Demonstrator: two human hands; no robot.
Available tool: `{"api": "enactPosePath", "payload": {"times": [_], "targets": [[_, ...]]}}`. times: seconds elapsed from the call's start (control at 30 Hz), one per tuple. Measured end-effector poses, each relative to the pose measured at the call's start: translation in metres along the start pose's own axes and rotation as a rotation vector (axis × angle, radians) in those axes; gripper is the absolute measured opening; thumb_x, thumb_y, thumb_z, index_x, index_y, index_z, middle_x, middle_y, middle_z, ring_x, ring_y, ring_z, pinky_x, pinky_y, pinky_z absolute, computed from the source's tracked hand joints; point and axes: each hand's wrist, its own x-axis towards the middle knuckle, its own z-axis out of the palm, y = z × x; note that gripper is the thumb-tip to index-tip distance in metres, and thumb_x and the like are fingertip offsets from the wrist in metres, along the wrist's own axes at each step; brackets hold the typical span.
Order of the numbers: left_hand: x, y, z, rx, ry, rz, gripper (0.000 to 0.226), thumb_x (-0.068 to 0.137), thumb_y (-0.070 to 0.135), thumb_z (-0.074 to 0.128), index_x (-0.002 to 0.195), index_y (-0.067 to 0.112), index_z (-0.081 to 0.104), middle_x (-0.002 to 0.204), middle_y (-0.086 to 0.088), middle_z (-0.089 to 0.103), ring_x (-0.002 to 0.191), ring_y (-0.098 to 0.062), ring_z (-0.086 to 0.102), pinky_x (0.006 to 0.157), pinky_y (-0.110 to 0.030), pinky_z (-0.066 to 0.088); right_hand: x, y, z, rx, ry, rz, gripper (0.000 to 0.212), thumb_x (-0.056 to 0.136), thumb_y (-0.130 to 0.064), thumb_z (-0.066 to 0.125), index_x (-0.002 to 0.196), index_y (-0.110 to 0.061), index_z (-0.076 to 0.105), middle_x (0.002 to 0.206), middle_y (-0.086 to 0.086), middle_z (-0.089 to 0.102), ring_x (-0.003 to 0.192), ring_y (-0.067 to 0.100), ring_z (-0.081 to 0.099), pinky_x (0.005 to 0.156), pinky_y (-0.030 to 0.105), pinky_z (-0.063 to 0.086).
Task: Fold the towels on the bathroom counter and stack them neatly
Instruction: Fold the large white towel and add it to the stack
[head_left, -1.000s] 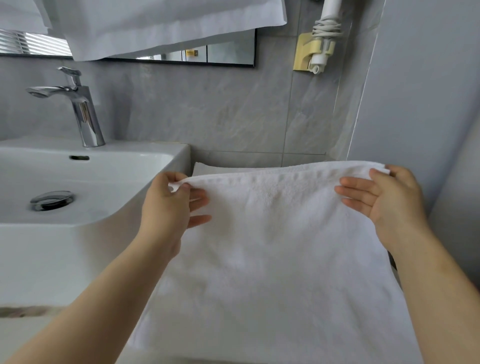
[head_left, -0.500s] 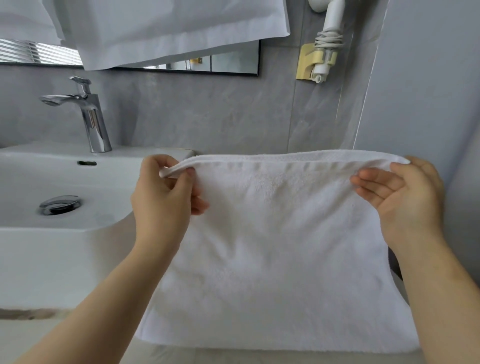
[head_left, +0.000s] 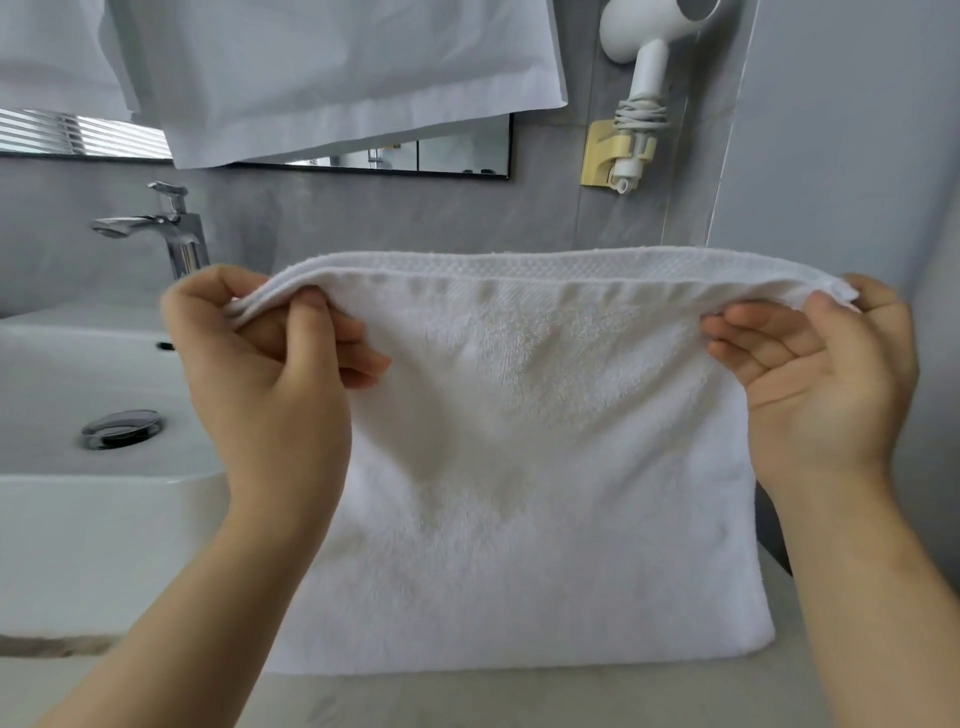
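The head view shows a bathroom with gray walls and a pale counter (head_left: 519, 699) along the bottom. The landmark here is the white sink (head_left: 78, 519). A shiny tap (head_left: 171, 234) stands at the back of the sink, and a round metal drain (head_left: 120, 428) sits in the bowl. Above the sink, white cloths (head_left: 337, 78) hang down over a mirror (head_left: 457, 153) on the wall. Farther right of the sink, a white hair dryer (head_left: 649, 47) hangs on the wall in a yellow holder (head_left: 605, 156), with its cord wound around the handle. A white towel (head_left: 545, 467) is held up in the air just right of the sink. It hangs like a flat sheet, with its face toward the camera. Its long way runs side to side, and its banded top edge is level. Its bottom edge is down at the counter, but it is hard to tell if it touches. The left hand (head_left: 270, 384) pinches the top corner next to the sink, thumb in front and fingers curled. The right hand (head_left: 826, 374) holds the top corner far from the sink, thumb on top and fingers flat against the towel's front.
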Motion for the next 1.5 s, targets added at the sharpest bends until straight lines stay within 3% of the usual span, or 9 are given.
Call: {"api": "enactPosePath", "payload": {"times": [0.17, 0.37, 0.57, 0.73, 0.8, 0.97, 1.17, 1.3, 1.5], "targets": [[0.014, 0.01, -0.003, 0.008, 0.072, 0.002, 0.037, 0.074, 0.012, 0.046, 0.1, -0.014, 0.045, 0.049, 0.001, 0.053, 0.037, -0.017, 0.051, 0.039, -0.021, 0.041, 0.006, -0.011, -0.002, 0.033, 0.023, 0.013, 0.041, 0.095, -0.021, 0.043, 0.125, 0.008, 0.041, 0.062, -0.001, 0.065, 0.062, 0.019, 0.065, 0.06, 0.024, 0.051], [0.015, 0.002, -0.001, 0.034, -0.081, -0.168, 0.019, 0.074, 0.003, 0.042, 0.09, 0.012, 0.042, 0.049, 0.0, 0.059, 0.038, -0.02, 0.057, 0.039, -0.022, 0.044, 0.007, 0.001, 0.0, -0.079, 0.112, 0.091, 0.005, 0.095, -0.014, 0.047, 0.099, -0.016, 0.044, 0.055, -0.001, 0.064, 0.053, 0.018, 0.065, 0.052, 0.023, 0.05], [-0.004, -0.061, -0.005, 0.245, -0.377, -0.658, 0.013, 0.09, 0.008, 0.053, 0.092, 0.019, 0.046, 0.09, -0.009, 0.069, 0.071, -0.017, 0.071, 0.052, -0.031, 0.054, 0.002, 0.058, -0.029, -0.367, 0.161, 0.556, 0.016, 0.096, -0.004, 0.042, 0.085, -0.016, 0.042, 0.075, 0.014, 0.065, 0.055, 0.018, 0.068, 0.053, 0.03, 0.056], [-0.029, -0.101, -0.017, 0.5, -0.487, -0.671, 0.016, 0.085, 0.018, 0.06, 0.094, 0.02, 0.047, 0.09, -0.005, 0.061, 0.077, -0.017, 0.061, 0.075, -0.041, 0.055, -0.008, 0.093, -0.048, -0.522, 0.102, 0.688, 0.004, 0.094, -0.007, 0.047, 0.094, -0.011, 0.048, 0.098, 0.016, 0.065, 0.08, 0.021, 0.066, 0.063, 0.034, 0.053], [-0.038, -0.111, -0.019, 0.53, -0.554, -0.665, 0.027, 0.086, 0.02, 0.06, 0.108, 0.019, 0.043, 0.102, -0.005, 0.061, 0.083, -0.019, 0.058, 0.074, -0.037, 0.05, -0.011, 0.1, -0.05, -0.542, 0.066, 0.711, 0.024, 0.092, -0.009, 0.052, 0.116, -0.007, 0.049, 0.112, 0.014, 0.063, 0.09, 0.019, 0.064, 0.066, 0.033, 0.053], [-0.063, -0.125, -0.024, 0.477, -0.93, -0.66, 0.092, 0.086, 0.03, 0.064, 0.147, 0.033, -0.004, 0.149, 0.015, 0.015, 0.136, -0.009, 0.024, 0.104, -0.021, 0.025, -0.029, 0.114, -0.054, -0.648, -0.147, 0.792, 0.069, 0.092, -0.02, 0.055, 0.146, -0.038, 0.015, 0.143, -0.006, 0.034, 0.121, 0.016, 0.044, 0.098, 0.04, 0.041], [-0.079, -0.129, -0.032, 1.193, -1.512, -0.259, 0.066, 0.09, 0.065, 0.023, 0.148, 0.039, 0.004, 0.157, 0.012, -0.004, 0.145, -0.012, -0.005, 0.116, -0.041, -0.001, -0.056, 0.124, -0.049, -1.047, -0.596, 0.756, 0.067, 0.092, -0.03, 0.052, 0.146, -0.045, 0.014, 0.148, -0.005, 0.032, 0.118, 0.013, 0.043, 0.091, 0.028, 0.037], [-0.081, -0.121, -0.03, 1.261, -1.551, -0.279, 0.064, 0.091, 0.066, 0.015, 0.148, 0.039, 0.004, 0.158, 0.012, -0.004, 0.145, -0.014, -0.007, 0.116, -0.044, -0.003, -0.081, 0.129, -0.048, -1.616, -0.943, 0.51, 0.049, 0.097, -0.047, 0.029, 0.145, -0.043, 0.021, 0.157, -0.007, 0.015, 0.144, 0.017, 0.013, 0.113, 0.035, 0.011], [-0.089, -0.102, -0.042, 1.291, -1.571, -0.281, 0.067, 0.089, 0.068, 0.012, 0.148, 0.039, 0.0, 0.158, 0.011, -0.005, 0.145, -0.015, -0.008, 0.115, -0.044, -0.004, -0.096, 0.112, -0.047, -1.686, -1.012, 0.542, 0.05, 0.097, -0.05, 0.019, 0.147, -0.043, 0.014, 0.159, -0.01, 0.003, 0.146, 0.014, 0.0, 0.115, 0.036, 0.001]]}}
